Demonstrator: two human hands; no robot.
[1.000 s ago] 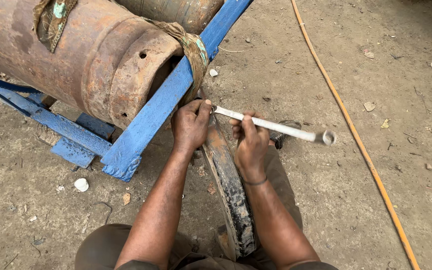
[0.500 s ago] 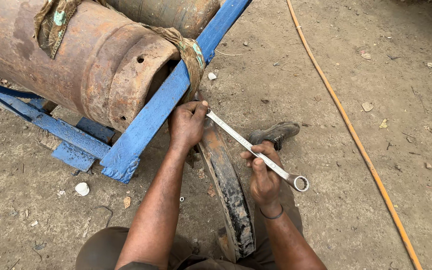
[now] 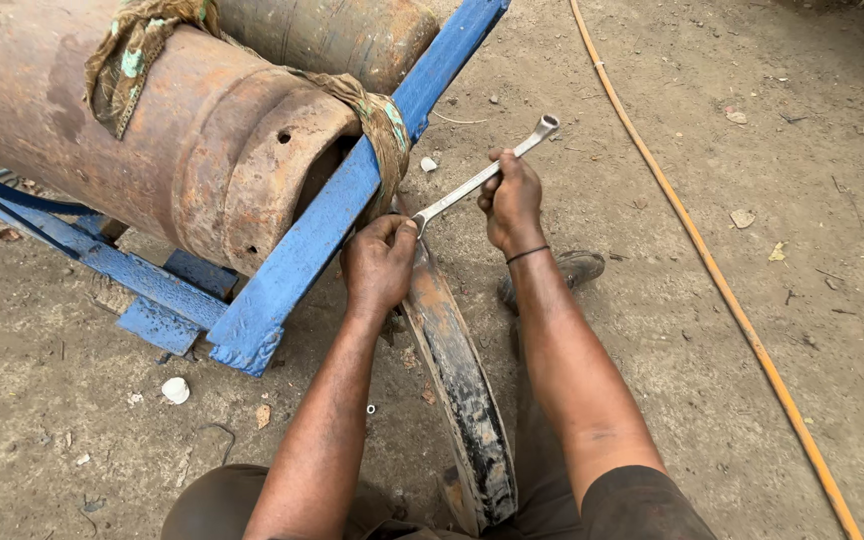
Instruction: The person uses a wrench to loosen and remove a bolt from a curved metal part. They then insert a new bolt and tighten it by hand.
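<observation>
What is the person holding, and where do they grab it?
The right hand holds a silver wrench around its shaft. The left hand covers its lower end beside the wheel.

Single head-worn view, looking steeply down and forward from close above the person's own forearms onto the dusty earthen floor (image 3: 772,330); the rusty steel cylinder (image 3: 152,130) on its blue metal frame (image 3: 302,250) fills the upper left.

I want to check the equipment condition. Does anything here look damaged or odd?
Yes. The two large cylinders on the blue frame are heavily rusted, with holes in the end skirt. The wheel below the hands looks worn and dirty. The spanner looks sound.
</observation>
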